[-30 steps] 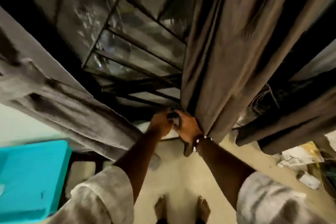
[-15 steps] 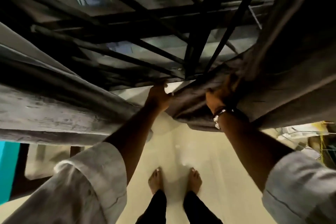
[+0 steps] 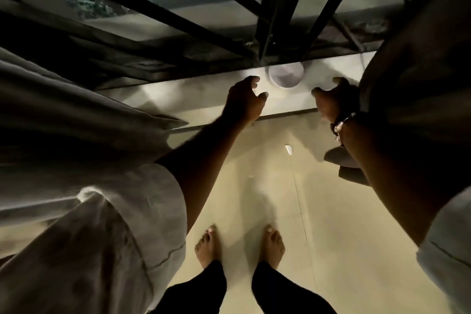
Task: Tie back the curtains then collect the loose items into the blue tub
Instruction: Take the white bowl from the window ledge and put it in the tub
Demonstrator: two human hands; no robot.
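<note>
Both hands are hanging over the pale window sill (image 3: 193, 95) right now. The left hand (image 3: 243, 102) is sitting just left of the round white dish (image 3: 286, 76) on that sill, fingers loosely curled, holding nothing. The right hand (image 3: 331, 102) is hovering right of the dish, fingers spread and half bent, touching the edge of the right curtain (image 3: 413, 66); can't really tell if it's gripping the fabric. The left curtain (image 3: 63, 120) is draping down left of the sill. Bare feet (image 3: 207, 247) are standing on the floor below the sill. Blue tub isn't showing here.
</note>
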